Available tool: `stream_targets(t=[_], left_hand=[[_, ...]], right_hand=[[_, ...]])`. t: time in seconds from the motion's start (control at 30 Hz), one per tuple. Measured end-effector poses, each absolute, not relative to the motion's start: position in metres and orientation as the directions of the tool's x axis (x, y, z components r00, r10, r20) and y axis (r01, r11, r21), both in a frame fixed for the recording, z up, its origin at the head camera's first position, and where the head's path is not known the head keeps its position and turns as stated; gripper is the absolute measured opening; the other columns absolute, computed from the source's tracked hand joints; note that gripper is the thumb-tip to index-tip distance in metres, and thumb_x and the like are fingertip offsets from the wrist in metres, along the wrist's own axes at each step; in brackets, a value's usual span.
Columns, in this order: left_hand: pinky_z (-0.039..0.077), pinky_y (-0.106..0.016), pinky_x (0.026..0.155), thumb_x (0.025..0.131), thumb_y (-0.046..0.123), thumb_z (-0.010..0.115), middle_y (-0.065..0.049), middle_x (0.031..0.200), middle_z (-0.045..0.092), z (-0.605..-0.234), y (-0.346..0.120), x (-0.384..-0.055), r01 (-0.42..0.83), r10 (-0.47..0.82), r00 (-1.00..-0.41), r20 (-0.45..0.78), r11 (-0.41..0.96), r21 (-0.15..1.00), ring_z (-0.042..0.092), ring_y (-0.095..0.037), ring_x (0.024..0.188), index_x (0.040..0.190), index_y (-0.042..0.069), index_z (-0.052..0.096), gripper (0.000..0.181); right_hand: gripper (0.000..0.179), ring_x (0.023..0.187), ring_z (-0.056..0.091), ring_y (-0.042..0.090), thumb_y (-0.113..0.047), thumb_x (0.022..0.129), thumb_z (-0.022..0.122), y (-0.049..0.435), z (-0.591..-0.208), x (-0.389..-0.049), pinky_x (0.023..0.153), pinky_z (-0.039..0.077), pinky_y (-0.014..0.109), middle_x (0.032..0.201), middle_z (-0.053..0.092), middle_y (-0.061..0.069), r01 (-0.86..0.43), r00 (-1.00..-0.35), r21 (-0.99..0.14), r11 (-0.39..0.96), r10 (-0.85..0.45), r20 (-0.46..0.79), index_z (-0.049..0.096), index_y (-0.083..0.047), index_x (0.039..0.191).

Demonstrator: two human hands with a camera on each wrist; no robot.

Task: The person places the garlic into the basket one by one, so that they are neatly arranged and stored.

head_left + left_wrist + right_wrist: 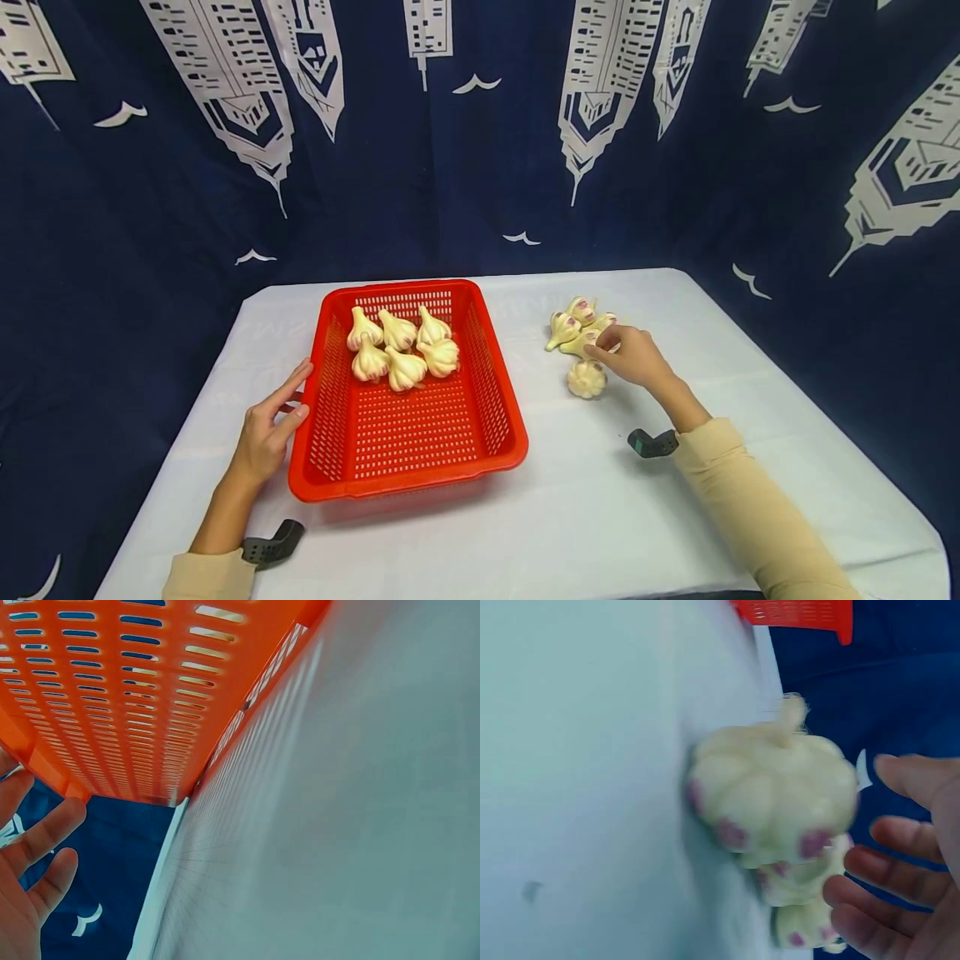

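A red plastic basket (pixel 431 479) stands on the table with several garlic bulbs (pixel 405 369) grouped toward its far end. My left hand (pixel 262 437) is at the basket's left side, its fingertips touching the rim and the thumb apart from the other fingers. On the right, my right hand (pixel 630 354) hovers over a small group of garlic bulbs (pixel 564 327), fingers slightly bent. One single bulb (pixel 587 379) sits nearest to me, just below that hand. In the right wrist view this bulb (pixel 772 787) is large and blurred, and the fingers are apart from it.
White cloth covers the table (pixel 570 517). Behind it hangs a dark blue curtain (pixel 495 167) printed with white buildings. A dark wrist device (pixel 652 443) is by the right sleeve, another (pixel 273 543) by the left.
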State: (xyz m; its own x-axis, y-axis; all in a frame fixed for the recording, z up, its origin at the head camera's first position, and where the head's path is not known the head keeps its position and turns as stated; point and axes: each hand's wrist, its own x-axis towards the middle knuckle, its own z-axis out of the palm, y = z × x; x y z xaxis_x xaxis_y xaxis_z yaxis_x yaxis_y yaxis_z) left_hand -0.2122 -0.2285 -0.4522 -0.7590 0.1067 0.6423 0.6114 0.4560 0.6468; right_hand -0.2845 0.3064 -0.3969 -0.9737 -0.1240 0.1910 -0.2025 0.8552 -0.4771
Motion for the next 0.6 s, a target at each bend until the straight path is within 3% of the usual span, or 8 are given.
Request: stream_targets(t=[0.1,0.3,0.6], left_hand=[[0.043,-0.013,0.077,0.086,0.0,0.053,-0.017,0.143,0.051,-0.452,-0.229,-0.212,0.607,0.109,-0.762,0.639,0.464,0.645,0.056,0.004,0.093,0.139,0.0,0.055,0.054],[0.043,-0.014,0.076,0.085,0.001,0.054,-0.018,0.143,0.052,-0.451,-0.229,-0.212,0.607,0.104,-0.758,0.644,0.472,0.639,0.056,0.004,0.093,0.139,0.0,0.055,0.054],[0.043,-0.014,0.076,0.086,0.0,0.053,-0.017,0.143,0.052,-0.452,-0.228,-0.212,0.617,0.11,-0.752,0.65,0.462,0.636,0.057,0.002,0.092,0.139,0.001,0.055,0.054]], right_hand=[[0.037,0.075,0.061,0.026,-0.037,0.09,0.07,0.306,-0.407,-0.282,0.062,0.046,0.035,0.083,0.068,0.012,-0.143,-0.977,-0.484,0.863,-0.044,0.21,0.067,-0.001,0.088],[0.058,0.068,0.059,0.023,-0.057,0.088,0.063,0.302,-0.418,-0.28,0.058,0.044,0.032,0.077,0.067,0.01,-0.045,-0.984,-0.5,0.865,0.049,0.172,0.068,0.001,0.087],[0.069,0.066,0.052,0.023,-0.073,0.086,0.051,0.297,-0.429,-0.281,0.056,0.04,0.032,0.074,0.056,0.01,0.091,-0.992,-0.484,0.87,0.124,0.037,0.055,-0.004,0.078]])
